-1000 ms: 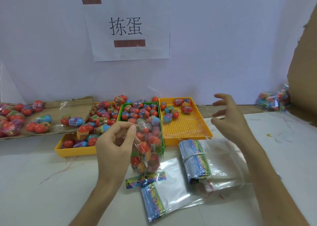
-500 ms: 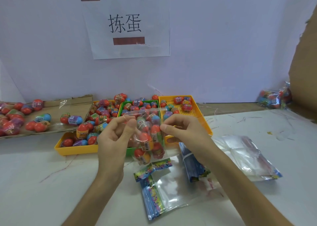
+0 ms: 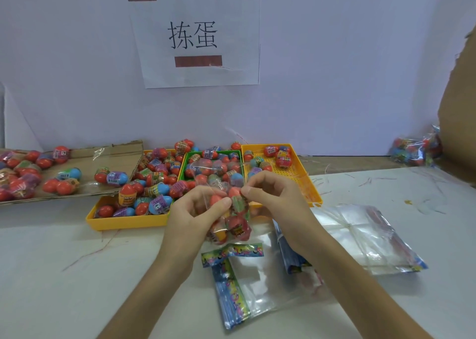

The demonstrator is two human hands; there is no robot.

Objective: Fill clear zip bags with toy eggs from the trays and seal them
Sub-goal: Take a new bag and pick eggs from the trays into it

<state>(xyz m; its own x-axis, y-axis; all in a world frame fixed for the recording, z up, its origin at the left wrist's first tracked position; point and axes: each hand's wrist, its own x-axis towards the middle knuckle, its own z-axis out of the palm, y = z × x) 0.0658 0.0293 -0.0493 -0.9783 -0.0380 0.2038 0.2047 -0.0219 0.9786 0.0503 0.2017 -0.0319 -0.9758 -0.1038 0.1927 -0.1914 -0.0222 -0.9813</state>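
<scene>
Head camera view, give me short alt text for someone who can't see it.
Two hands, left hand and right hand, pinch the top of a clear zip bag filled with toy eggs above a white table. Behind it sit yellow and green trays of eggs; empty bags lie at right.

Soft even light; warped edges

paper sign [image 3: 198,33] on wall | cardboard sheet [image 3: 121,150] left | white table [image 3: 51,274]
</scene>
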